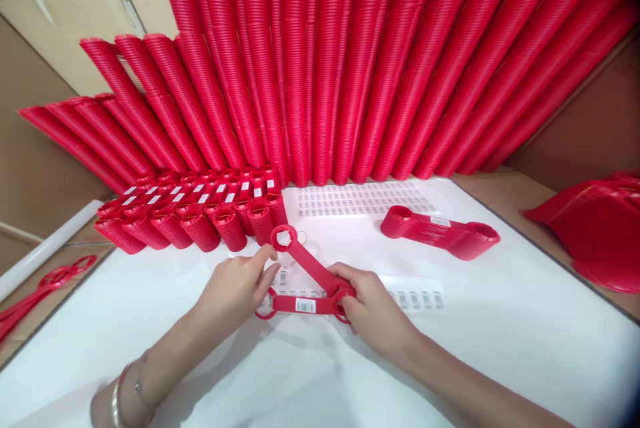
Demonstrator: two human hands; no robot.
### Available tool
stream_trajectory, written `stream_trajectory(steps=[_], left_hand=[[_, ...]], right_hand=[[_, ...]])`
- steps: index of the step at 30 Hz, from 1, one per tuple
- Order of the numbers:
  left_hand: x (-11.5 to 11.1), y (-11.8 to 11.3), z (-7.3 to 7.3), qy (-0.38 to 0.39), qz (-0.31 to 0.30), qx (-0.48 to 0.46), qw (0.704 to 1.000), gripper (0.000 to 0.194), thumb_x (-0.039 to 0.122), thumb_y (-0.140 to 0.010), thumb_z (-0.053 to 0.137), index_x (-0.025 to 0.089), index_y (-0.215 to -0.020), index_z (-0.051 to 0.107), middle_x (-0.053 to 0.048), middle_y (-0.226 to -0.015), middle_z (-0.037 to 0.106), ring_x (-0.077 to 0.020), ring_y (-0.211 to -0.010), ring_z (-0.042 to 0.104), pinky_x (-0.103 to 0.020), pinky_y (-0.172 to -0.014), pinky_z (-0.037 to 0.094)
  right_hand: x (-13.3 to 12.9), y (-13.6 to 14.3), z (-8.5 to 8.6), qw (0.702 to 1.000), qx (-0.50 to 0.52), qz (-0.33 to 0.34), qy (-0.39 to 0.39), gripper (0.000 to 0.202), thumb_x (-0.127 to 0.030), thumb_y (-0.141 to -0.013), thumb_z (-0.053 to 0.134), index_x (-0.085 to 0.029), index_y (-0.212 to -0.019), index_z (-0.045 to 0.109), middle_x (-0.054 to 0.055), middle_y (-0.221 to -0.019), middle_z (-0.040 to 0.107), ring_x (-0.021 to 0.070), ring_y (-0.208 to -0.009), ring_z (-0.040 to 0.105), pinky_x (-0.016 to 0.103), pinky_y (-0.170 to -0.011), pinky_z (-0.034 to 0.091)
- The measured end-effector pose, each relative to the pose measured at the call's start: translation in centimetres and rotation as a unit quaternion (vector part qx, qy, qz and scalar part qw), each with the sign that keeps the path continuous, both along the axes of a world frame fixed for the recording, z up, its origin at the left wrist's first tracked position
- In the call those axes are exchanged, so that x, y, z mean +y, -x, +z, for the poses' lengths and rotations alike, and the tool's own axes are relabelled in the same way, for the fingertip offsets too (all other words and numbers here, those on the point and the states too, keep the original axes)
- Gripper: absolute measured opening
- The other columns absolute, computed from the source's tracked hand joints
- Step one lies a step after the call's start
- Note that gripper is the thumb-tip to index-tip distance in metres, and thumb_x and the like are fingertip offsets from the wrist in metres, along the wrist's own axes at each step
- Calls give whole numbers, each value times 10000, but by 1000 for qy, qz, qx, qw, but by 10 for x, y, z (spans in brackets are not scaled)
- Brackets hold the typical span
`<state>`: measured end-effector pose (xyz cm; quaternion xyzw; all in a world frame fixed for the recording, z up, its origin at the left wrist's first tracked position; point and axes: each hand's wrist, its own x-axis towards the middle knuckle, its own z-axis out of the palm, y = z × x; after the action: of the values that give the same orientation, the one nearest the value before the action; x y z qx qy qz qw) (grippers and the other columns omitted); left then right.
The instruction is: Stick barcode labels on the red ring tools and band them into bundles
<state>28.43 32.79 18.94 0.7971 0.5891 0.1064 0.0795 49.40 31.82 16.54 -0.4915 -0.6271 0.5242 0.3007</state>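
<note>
My right hand (375,305) grips red plastic strips with ring-shaped ends (313,265) by their right ends, fanned out over the white table. The upper strip slants up left to its ring. A lower strip (280,305) lies across and bears a white barcode label (305,305). My left hand (235,288) is close to the left ends of these strips, thumb and forefinger apart, with nothing visible between them. A thin yellowish band (301,237) shows beside the upper ring. Beneath the strips lies a sheet of barcode labels (417,298), partly covered.
Tall stacks of red strips (300,81) line the back. Labelled bundles (200,228) stand at the back left, and another bundle (440,231) lies to the right. A second label sheet (365,200) is behind. Red pieces (595,235) sit at the right edge, loose ones (55,281) at left.
</note>
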Motion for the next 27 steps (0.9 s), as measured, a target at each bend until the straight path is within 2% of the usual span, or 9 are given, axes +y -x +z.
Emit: stream_trajectory(steps=[2, 4, 6, 8, 12, 15, 22, 24, 27], left_hand=[[0, -1, -1, 18, -3, 44, 999, 141, 229, -883, 418, 203, -940, 545, 25, -601, 531, -199, -539, 519, -261, -480, 290], [0, -1, -2, 19, -28, 57, 998, 135, 219, -879, 452, 220, -935, 575, 6, -781, 578, -203, -645, 558, -260, -505, 321], [1, -2, -5, 11, -56, 53, 997, 142, 211, -875, 464, 228, -948, 585, -4, -941, 560, -199, -712, 567, -258, -520, 343], [1, -1, -8, 6, -72, 42, 997, 139, 207, -870, 465, 220, -942, 583, -11, -1006, 529, -188, -715, 564, -254, -521, 350], [3, 1, -11, -21, -81, 3, 996, 170, 220, -883, 408, 191, -809, 558, -6, -881, 511, -155, -618, 522, -247, -515, 333], [3, 2, -8, -22, -100, -36, 994, 230, 244, -887, 363, 185, -752, 540, 0, -787, 485, -141, -572, 484, -242, -514, 322], [1, 5, 5, 1, -142, -70, 987, 259, 268, -881, 343, 186, -798, 574, -18, -836, 501, -148, -614, 487, -245, -547, 329], [0, 2, 5, 15, -145, -111, 983, 236, 270, -885, 370, 184, -782, 563, -10, -787, 505, -147, -600, 471, -240, -544, 328], [-2, -6, 3, 57, -102, -243, 963, 208, 294, -887, 429, 179, -758, 544, 11, -674, 507, -142, -564, 448, -224, -517, 326]], right_hand=[[0, 1, -1, 1000, -21, 5, 1, 349, -33, -590, 296, -170, -782, 552, -34, -589, 467, 73, -478, 383, 188, -443, 289], [0, 1, -2, 999, -40, 6, -6, 341, -32, -587, 299, -167, -776, 548, -29, -597, 485, 76, -486, 395, 190, -455, 297], [0, 1, -3, 998, -54, 6, -18, 329, -34, -590, 305, -166, -771, 545, -25, -611, 502, 78, -497, 406, 193, -473, 305], [1, 0, -4, 998, -64, 7, -22, 319, -37, -597, 307, -166, -767, 543, -24, -607, 501, 81, -499, 409, 197, -486, 310], [3, -1, -3, 995, -90, 10, -30, 292, -44, -607, 313, -166, -755, 533, -14, -614, 500, 96, -522, 419, 204, -492, 302], [5, -1, -2, 994, -101, 13, -35, 256, -44, -605, 318, -163, -726, 511, -6, -626, 499, 105, -545, 424, 206, -497, 302], [7, -3, -4, 993, -108, 22, -46, 208, -48, -611, 310, -166, -678, 468, -14, -601, 483, 104, -542, 419, 206, -494, 291], [6, -2, -4, 992, -113, 25, -48, 200, -49, -621, 312, -167, -673, 465, -15, -599, 483, 105, -537, 416, 208, -490, 290], [4, -1, -2, 992, -109, 28, -55, 241, -47, -636, 319, -171, -721, 508, -9, -652, 530, 114, -573, 454, 214, -521, 322]])
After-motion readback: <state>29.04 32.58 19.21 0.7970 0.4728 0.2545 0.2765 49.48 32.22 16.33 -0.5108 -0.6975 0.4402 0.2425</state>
